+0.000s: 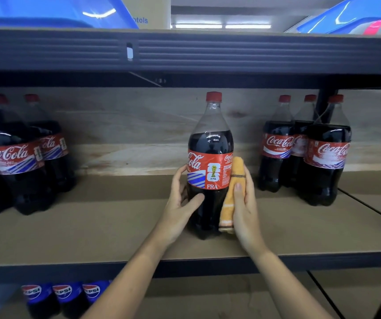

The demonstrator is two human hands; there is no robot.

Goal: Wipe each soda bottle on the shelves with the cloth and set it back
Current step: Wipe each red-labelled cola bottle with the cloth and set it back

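A large cola bottle (210, 162) with a red cap stands upright on the brown middle shelf (115, 226), near its front edge and well apart from the other bottles. The left hand (181, 203) grips the bottle's left side low on the label, its fingers curled round behind and the thumb lying across the dark front. The right hand (244, 203) presses a folded orange cloth (233, 194) flat against the bottle's right side, its fingers mostly straight along the cloth with the thumb on top, so the cloth sits between palm and bottle. To the left, a group of cola bottles (23, 157) stands toward the back of the same shelf; to the right, three more cola bottles (304, 153) stand close together. On the shelf below, at lower left, the tops of three blue-labelled soda bottles (64, 293) show. Above, blue plastic bins (46, 10) rest on the top shelf.
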